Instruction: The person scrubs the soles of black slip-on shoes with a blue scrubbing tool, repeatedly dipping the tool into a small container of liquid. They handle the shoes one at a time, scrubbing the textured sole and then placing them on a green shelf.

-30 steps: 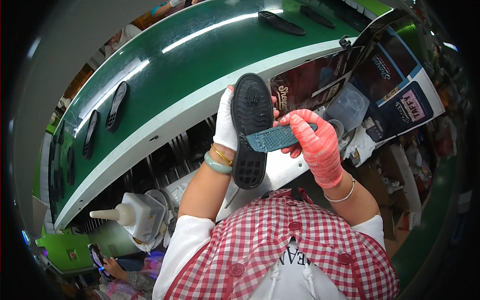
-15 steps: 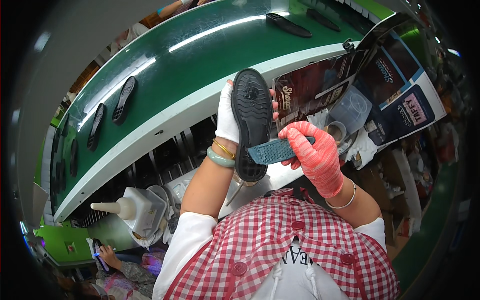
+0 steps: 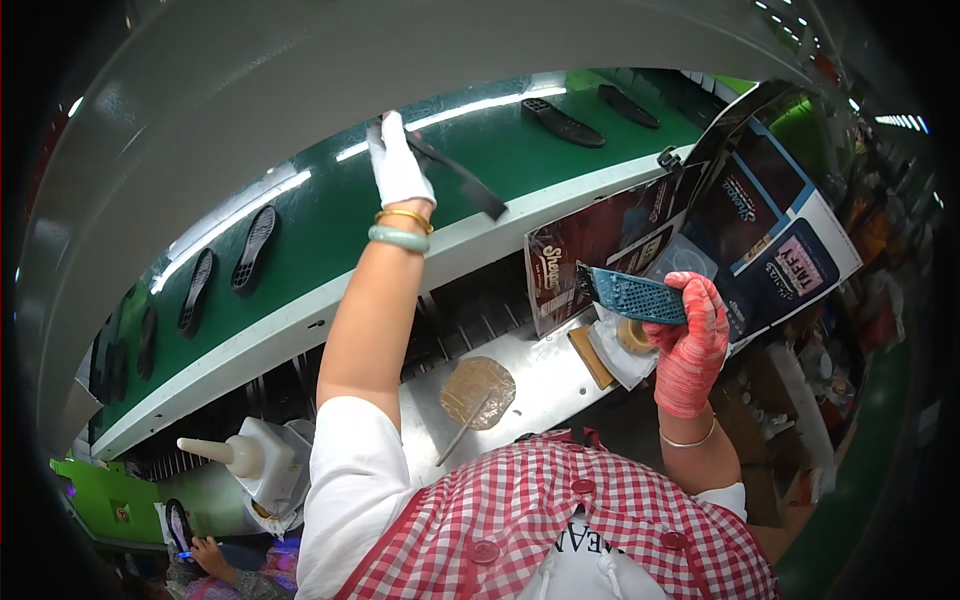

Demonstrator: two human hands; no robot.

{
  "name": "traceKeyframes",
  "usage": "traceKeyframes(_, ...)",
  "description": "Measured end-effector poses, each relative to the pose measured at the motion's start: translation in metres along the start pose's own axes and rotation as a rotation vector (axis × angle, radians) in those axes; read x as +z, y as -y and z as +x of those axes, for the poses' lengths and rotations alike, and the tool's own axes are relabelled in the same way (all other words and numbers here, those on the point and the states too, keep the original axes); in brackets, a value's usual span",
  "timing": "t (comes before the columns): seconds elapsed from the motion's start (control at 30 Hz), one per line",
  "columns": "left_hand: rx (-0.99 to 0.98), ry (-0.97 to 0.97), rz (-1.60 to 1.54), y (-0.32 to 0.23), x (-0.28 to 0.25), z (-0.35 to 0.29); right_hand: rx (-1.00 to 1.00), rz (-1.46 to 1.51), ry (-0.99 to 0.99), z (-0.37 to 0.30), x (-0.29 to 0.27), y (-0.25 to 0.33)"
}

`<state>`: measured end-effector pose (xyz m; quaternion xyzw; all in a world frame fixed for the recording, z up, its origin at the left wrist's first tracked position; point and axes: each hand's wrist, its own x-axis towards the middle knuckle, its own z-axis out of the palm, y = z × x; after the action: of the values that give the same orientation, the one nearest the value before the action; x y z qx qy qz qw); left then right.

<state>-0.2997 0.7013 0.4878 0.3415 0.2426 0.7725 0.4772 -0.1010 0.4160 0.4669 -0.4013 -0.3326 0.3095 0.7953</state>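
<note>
My left hand (image 3: pixel 402 175), in a white fingerless glove, is stretched out over the green conveyor belt (image 3: pixel 340 205). It grips a black shoe sole (image 3: pixel 462 178), which is tilted edge-on and smeared by motion; part of it hides behind the hand. My right hand (image 3: pixel 692 345), in a red-and-white knit glove, is closed round one end of a blue textured brush (image 3: pixel 638 294). Dark bristles or residue show at the brush's far tip, which points left, away from the sole. More black shoe soles (image 3: pixel 254 250) lie spaced out along the belt.
A round brown pad (image 3: pixel 478 392) with a stick rests on the metal shelf (image 3: pixel 555 385). Near it are a tape roll (image 3: pixel 634 336) and printed cardboard panels (image 3: pixel 590 250). At left stands a white bottle with a long nozzle (image 3: pixel 265 460). Another person's hand (image 3: pixel 212 557) shows lower left.
My left hand has carried the sole forward and left, from in front of me to over the belt. The brush has left the sole's heel and moved right with my right hand.
</note>
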Motion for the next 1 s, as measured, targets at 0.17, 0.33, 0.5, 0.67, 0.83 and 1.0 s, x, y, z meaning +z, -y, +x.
traceKeyframes(0.17, 0.431, 0.047, 0.948, 0.027, -0.03, 0.022, 0.086, -0.06, -0.07, 0.001, -0.03, -0.012)
traceKeyframes(0.33, 0.285, 0.117, 1.239, 0.027, -0.022, -0.005, 0.157, -0.093, -0.061, 0.003, -0.059, -0.022)
traceKeyframes(0.5, 0.534, 0.107, 1.484, 0.047, 0.02, -0.005, 0.196, -0.064, 0.042, 0.007, -0.051, -0.035)
traceKeyframes(0.67, 0.376, -0.066, 1.7, 0.045, 0.024, 0.003, 0.208, -0.052, 0.065, 0.001, -0.043, -0.036)
traceKeyframes(0.83, -0.064, 0.42, 1.999, 0.019, 0.004, 0.001, 0.202, -0.04, 0.038, -0.003, -0.061, -0.035)
traceKeyframes(1.0, -0.132, 0.277, 2.055, -0.064, -0.101, 0.076, 0.196, -0.032, -0.007, -0.014, -0.071, -0.032)
